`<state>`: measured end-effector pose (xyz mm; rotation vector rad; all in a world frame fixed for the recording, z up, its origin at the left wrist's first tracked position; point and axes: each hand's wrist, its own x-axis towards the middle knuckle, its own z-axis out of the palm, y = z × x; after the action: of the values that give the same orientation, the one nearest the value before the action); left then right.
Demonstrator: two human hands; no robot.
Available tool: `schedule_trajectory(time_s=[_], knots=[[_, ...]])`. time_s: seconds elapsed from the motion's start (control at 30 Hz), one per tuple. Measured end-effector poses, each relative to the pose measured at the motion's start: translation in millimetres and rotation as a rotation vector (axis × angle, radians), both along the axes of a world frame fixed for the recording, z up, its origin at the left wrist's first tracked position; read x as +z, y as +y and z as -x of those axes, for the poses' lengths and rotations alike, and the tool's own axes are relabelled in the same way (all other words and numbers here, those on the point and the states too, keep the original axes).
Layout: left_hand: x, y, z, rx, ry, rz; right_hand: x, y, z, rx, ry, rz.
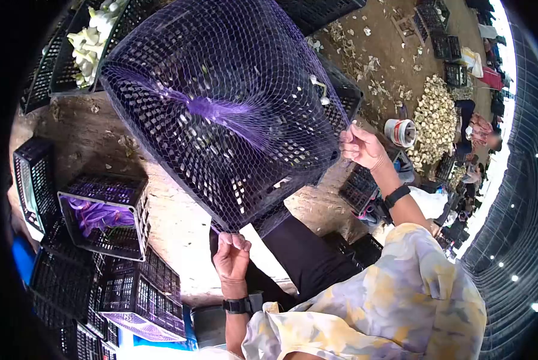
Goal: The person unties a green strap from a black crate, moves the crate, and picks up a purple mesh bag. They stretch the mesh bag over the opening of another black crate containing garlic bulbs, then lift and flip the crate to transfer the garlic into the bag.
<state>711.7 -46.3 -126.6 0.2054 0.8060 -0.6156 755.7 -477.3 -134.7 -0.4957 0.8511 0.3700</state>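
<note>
A purple mesh net bag (221,108) is stretched over a black plastic crate (341,90), covering most of it. My left hand (232,255) grips the net's lower edge at the near side, fingers closed on the mesh. My right hand (362,147) pinches the net's edge at the crate's right corner. Both wrists wear black bands. A bunched purple seam runs across the middle of the net. Pale produce shows faintly through the mesh inside the crate.
A crate (110,210) at left holds bundled purple nets. Stacked black crates (71,282) stand at lower left. Another crate of pale produce (92,36) is at top left. A heap of pale produce (434,120), a tape roll (400,132) and other people sit at right on the dirt floor.
</note>
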Motion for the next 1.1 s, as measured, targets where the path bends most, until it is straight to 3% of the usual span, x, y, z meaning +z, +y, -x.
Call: schedule_trajectory(time_s=[0.07, 0.1, 0.2, 0.23, 0.3, 0.4, 0.47, 0.53, 0.57, 0.6, 0.63, 0.67, 0.73, 0.87, 1.0, 1.1], knots=[[-14, 2, 3, 0.019, 0.009, -0.011, -21, 1, 8, 0.025, 0.101, 0.065], [-24, 3, 6, 0.037, 0.058, -0.059, -35, 9, 13, -0.071, 0.177, 0.167], [-58, 13, -3, 0.043, 0.121, -0.152, -122, 3, 44, -0.091, 0.238, 0.389], [-66, 3, -20, 0.071, 0.216, -0.330, -136, 5, 49, -0.068, 0.281, 0.450], [-105, 8, -52, -0.045, 0.161, -0.428, -149, 15, 42, 0.067, 0.353, 0.530], [-111, 14, -122, -0.492, 0.020, -0.560, -134, 11, 0, 0.423, 0.410, 0.628], [-93, 29, -170, -0.457, -0.018, -0.646, -116, -12, -65, 0.515, 0.335, 0.710], [-113, 41, -241, -0.349, -0.290, -0.532, -83, -31, -158, 0.425, 0.197, 0.736], [-72, 11, -276, -0.376, -0.372, -0.699, -64, -35, -200, 0.351, 0.117, 0.710], [-35, -25, -313, -0.389, -0.293, -0.831, -44, -27, -239, 0.259, 0.047, 0.713], [-22, -47, -342, -0.345, -0.310, -0.794, -43, -33, -272, 0.235, -0.037, 0.616], [-32, -57, -368, -0.354, -0.359, -0.748, -45, -36, -296, 0.214, -0.111, 0.513], [-65, -62, -412, -0.415, -0.495, -0.643, -29, -15, -328, 0.176, -0.145, 0.560], [-80, -41, -434, -0.586, -0.453, -0.778, -19, -8, -325, 0.190, -0.120, 0.647], [-70, 8, -404, -0.483, -0.434, -0.574, 17, 16, -317, 0.336, -0.146, 0.808], [-41, 22, -400, -0.590, -0.580, -0.441, 22, 26, -328, 0.518, -0.221, 0.940]])
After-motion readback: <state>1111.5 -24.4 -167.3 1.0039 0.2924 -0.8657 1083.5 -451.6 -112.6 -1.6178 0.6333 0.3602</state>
